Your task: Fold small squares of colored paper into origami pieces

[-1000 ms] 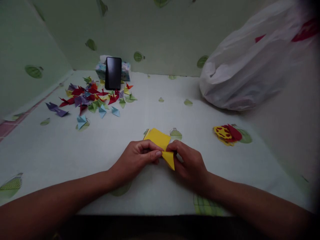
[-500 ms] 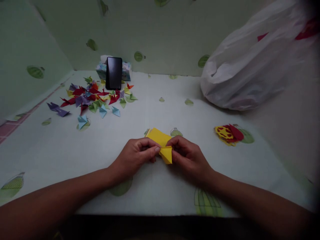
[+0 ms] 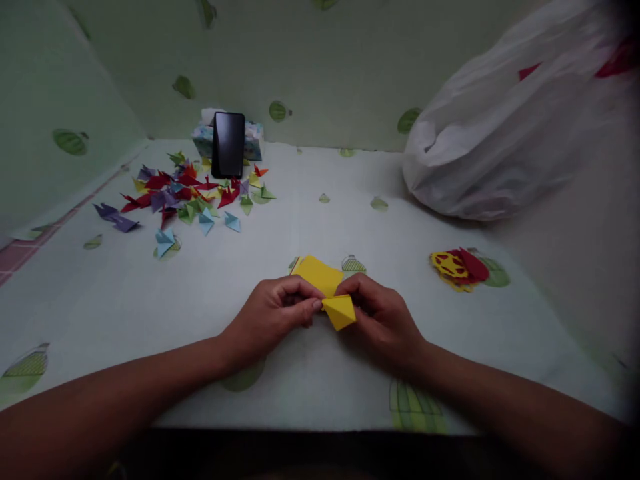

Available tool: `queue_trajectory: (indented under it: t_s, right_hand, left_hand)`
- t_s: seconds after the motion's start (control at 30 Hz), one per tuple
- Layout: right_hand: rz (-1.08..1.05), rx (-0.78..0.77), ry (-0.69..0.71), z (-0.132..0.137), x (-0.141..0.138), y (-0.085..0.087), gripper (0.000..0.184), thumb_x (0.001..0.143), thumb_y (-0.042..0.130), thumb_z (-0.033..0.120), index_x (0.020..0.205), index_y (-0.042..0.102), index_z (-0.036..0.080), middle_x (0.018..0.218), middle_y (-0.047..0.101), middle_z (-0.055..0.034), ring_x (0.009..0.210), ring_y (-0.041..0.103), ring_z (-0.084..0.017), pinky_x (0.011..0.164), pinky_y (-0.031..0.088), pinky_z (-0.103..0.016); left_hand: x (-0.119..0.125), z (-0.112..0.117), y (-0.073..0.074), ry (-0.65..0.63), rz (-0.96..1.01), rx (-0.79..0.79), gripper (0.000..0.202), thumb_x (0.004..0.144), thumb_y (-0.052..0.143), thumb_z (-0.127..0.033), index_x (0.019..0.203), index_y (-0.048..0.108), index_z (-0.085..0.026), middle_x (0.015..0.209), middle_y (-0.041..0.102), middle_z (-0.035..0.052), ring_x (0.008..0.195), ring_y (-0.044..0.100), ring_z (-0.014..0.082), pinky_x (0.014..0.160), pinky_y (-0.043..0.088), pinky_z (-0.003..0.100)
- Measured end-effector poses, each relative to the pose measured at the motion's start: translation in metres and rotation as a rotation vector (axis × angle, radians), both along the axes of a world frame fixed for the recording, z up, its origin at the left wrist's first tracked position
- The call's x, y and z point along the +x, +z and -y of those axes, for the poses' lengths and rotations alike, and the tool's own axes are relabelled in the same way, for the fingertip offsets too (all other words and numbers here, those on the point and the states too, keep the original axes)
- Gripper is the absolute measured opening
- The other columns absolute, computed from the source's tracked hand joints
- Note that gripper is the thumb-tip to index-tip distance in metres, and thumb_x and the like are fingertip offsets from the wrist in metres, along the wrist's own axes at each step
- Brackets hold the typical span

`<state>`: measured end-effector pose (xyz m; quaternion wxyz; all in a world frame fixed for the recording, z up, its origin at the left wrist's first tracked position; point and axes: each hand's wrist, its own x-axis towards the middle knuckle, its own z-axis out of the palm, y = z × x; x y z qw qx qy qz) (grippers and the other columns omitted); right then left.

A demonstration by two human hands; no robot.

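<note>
A small folded yellow paper (image 3: pixel 341 313) is held between my two hands, above the middle of the near table. My left hand (image 3: pixel 280 310) pinches its left corner between thumb and fingers. My right hand (image 3: pixel 383 317) grips its right side, the thumb partly hidden behind the paper. Just beyond the hands lies a stack of yellow paper sheets (image 3: pixel 317 272), its near edge covered by the fingers and the folded piece.
Many coloured origami cranes (image 3: pixel 187 193) lie at the back left. A black phone (image 3: pixel 229 145) leans on a tissue box (image 3: pixel 254 141). At the right are red and yellow paper cut-outs (image 3: pixel 457 267) and a large white plastic bag (image 3: pixel 480 147). A patterned cloth (image 3: pixel 320 393) covers the table.
The folded yellow paper has shifted slightly right and turned, so more of its face shows. My right thumb has moved behind it. Both hands keep their hold.
</note>
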<state>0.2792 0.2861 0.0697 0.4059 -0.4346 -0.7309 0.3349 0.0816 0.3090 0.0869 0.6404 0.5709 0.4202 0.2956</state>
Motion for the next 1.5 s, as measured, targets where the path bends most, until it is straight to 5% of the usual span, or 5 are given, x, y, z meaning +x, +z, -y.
queue_trajectory:
  t_s: [0.57,0.77,1.03,1.17,1.5]
  right_hand:
    - [-0.258,-0.395,0.062,0.0033,-0.0055,0.0016,0.011,0.088,0.058,0.023,0.08,0.051,0.02,0.058,0.055,0.0047,0.046,0.046,-0.008,0.044,0.036,-0.021]
    - [-0.464,-0.575,0.106,0.0016,-0.0072,0.0028,0.018,0.088,0.06,0.031,0.099,0.049,0.021,0.058,0.057,0.0064,0.044,0.051,-0.008,0.041,0.038,-0.02]
    - [-0.242,-0.332,0.06,0.0015,-0.0043,0.0017,0.002,0.088,0.056,0.019,0.088,0.054,0.02,0.062,0.055,0.0045,0.049,0.048,-0.007,0.045,0.037,-0.02]
    - [-0.018,-0.116,-0.011,0.0017,-0.0027,0.0007,0.006,0.085,0.056,0.015,0.086,0.054,0.02,0.068,0.056,0.0027,0.057,0.049,-0.009,0.051,0.039,-0.021]
    - [0.086,0.065,-0.003,0.0062,-0.0043,-0.0023,0.016,0.081,0.054,0.006,0.085,0.049,0.022,0.068,0.055,0.005,0.055,0.048,-0.008,0.051,0.037,-0.02]
  left_hand:
    - [-0.0005,0.0007,0.0004,0.002,-0.043,0.144,0.011,0.082,0.064,-0.024,0.084,0.068,-0.014,0.065,0.06,-0.0011,0.062,0.054,0.0096,0.059,0.043,0.022]
    - [0.0005,-0.0005,-0.0002,0.011,-0.051,0.106,0.012,0.082,0.063,-0.026,0.08,0.064,-0.014,0.062,0.057,-0.0023,0.058,0.05,0.009,0.056,0.039,0.022]
    - [-0.0003,-0.0023,0.0018,-0.062,0.086,-0.041,0.018,0.087,0.06,-0.032,0.09,0.067,-0.015,0.07,0.063,-0.0003,0.067,0.059,0.0107,0.067,0.048,0.025]
    - [0.0009,-0.0017,0.0024,-0.068,0.117,-0.086,0.018,0.085,0.064,-0.032,0.092,0.065,-0.016,0.076,0.064,0.0003,0.07,0.06,0.0112,0.068,0.049,0.025]
    - [0.0013,-0.0022,-0.0003,-0.113,0.114,-0.13,0.014,0.078,0.07,-0.025,0.085,0.064,-0.015,0.081,0.065,0.0014,0.076,0.059,0.0123,0.071,0.047,0.027]
